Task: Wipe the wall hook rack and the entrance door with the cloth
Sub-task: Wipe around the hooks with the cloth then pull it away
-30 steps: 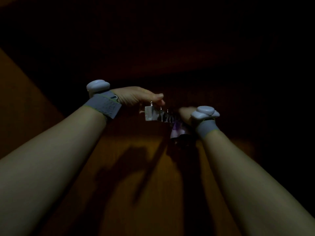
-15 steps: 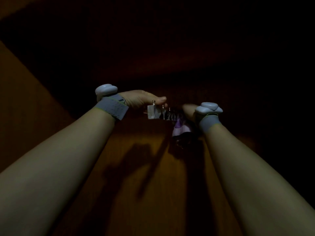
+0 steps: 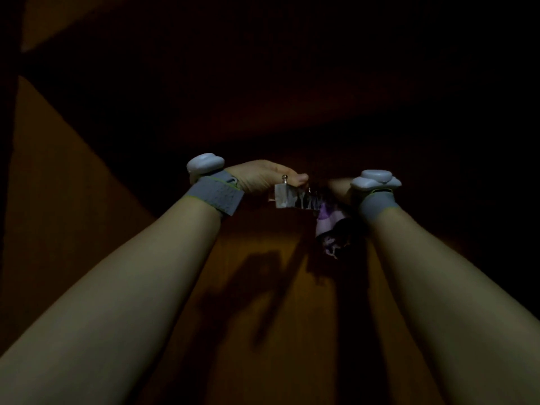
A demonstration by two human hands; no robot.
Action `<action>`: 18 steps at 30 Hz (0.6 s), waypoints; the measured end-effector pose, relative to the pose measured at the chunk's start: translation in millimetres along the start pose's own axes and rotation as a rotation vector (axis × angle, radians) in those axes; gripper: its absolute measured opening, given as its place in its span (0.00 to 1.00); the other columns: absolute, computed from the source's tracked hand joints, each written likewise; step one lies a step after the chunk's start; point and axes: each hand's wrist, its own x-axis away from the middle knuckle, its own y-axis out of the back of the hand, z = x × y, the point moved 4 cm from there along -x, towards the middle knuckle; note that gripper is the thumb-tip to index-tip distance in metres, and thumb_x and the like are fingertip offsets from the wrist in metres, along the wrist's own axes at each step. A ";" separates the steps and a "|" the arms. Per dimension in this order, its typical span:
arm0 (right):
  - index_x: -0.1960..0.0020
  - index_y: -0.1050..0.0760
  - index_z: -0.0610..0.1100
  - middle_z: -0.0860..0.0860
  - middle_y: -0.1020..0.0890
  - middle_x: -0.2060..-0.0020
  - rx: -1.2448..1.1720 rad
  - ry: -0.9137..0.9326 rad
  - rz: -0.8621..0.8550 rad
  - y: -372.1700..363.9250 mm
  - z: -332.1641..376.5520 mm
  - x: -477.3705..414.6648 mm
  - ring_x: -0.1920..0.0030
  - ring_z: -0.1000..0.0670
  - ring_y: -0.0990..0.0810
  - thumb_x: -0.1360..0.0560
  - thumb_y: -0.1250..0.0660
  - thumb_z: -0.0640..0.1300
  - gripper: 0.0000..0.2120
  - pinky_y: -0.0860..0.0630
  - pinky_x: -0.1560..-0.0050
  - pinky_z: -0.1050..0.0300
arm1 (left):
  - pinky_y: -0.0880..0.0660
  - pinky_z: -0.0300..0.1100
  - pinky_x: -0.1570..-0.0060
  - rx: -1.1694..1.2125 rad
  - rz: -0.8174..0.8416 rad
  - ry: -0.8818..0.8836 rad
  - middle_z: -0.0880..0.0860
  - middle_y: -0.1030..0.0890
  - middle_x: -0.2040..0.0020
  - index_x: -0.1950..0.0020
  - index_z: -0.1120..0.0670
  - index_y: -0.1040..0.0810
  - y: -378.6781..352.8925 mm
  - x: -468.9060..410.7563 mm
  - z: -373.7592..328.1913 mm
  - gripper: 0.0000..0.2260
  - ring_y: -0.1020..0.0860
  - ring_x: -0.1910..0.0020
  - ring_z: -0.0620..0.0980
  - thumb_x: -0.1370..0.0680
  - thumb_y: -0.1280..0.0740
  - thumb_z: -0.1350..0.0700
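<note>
Dim wooden door (image 3: 263,361); L hand (image 3: 260,176) on hook rack (image 3: 287,197), R hand (image 3: 340,188) w/ cloth (image 3: 328,222), grip unclear.

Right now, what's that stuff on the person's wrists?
Each bare forearm wears a grey fabric wrist strap edged in yellow-green, with a rounded, pale lavender plastic device on top. The right wrist has a matching strap and device. No sleeves show.

head view, facing up, near door (image 3: 263,331)
</note>
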 end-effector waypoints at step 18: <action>0.48 0.23 0.38 0.36 0.21 0.43 -0.549 -0.056 -0.219 -15.6 -36.3 34.8 0.43 0.35 0.22 0.43 0.34 0.61 0.33 0.27 0.38 0.41 | 0.31 0.29 0.71 -0.110 -0.009 0.016 0.44 0.22 0.79 0.67 0.53 0.26 1.3 3.7 -7.0 0.13 0.26 0.79 0.36 0.22 0.38 0.56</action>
